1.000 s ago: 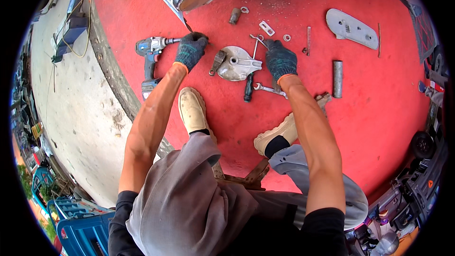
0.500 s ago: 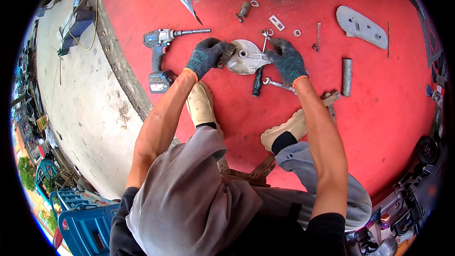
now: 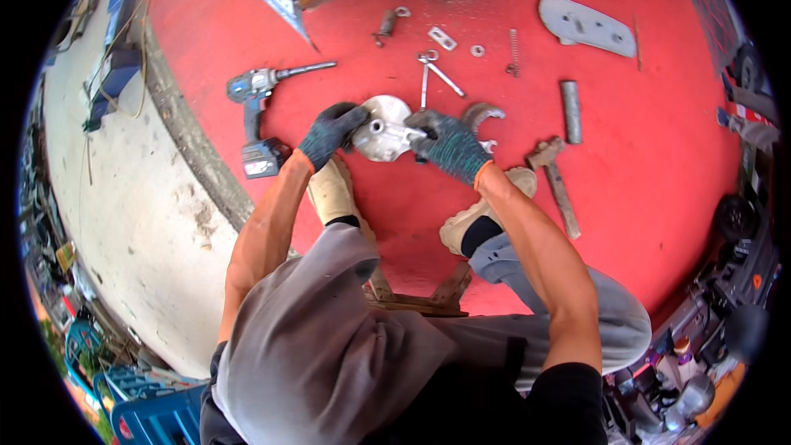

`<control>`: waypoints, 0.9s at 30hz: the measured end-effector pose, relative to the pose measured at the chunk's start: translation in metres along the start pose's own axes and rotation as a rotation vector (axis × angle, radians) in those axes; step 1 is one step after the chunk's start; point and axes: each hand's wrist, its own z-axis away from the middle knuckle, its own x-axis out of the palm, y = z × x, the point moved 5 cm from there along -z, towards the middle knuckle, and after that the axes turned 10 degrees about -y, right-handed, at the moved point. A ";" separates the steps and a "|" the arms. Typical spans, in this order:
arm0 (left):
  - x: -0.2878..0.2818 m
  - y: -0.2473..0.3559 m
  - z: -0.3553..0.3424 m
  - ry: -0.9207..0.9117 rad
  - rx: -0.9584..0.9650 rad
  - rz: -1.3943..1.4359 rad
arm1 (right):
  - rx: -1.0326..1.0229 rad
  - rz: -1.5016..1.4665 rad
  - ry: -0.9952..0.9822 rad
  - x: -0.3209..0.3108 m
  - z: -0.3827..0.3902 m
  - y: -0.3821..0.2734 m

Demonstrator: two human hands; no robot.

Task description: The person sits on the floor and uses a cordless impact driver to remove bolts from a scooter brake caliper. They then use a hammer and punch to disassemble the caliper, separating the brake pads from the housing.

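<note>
The red floor [image 3: 659, 156] carried all items. A cordless impact wrench [image 3: 255, 86] lay unheld, centre left; a hammer [image 3: 563, 194] lay right of centre. Mid-frame, the left hand [image 3: 331, 133] and right hand [image 3: 451, 144] each had a closed grip on opposite sides of a metal brake backing plate [image 3: 381, 144]. A crescent-shaped part [image 3: 473, 115], coil spring [image 3: 514, 53] and washer [image 3: 477, 51] lay loose, upper right of the plate. Judged by layout, handling was under way, with those parts unattached.
</note>
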 end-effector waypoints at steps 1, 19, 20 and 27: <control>0.003 -0.002 0.009 -0.016 0.026 -0.007 | -0.020 -0.031 -0.055 0.005 0.011 0.001; 0.065 0.219 0.184 -0.029 0.406 -0.661 | 0.514 0.478 0.874 -0.246 0.234 0.202; 0.077 0.236 0.200 -0.017 0.397 -0.732 | 0.489 0.395 0.893 -0.232 0.216 0.170; 0.160 0.273 0.253 0.055 0.416 -0.885 | 0.560 0.128 1.007 -0.246 0.193 0.176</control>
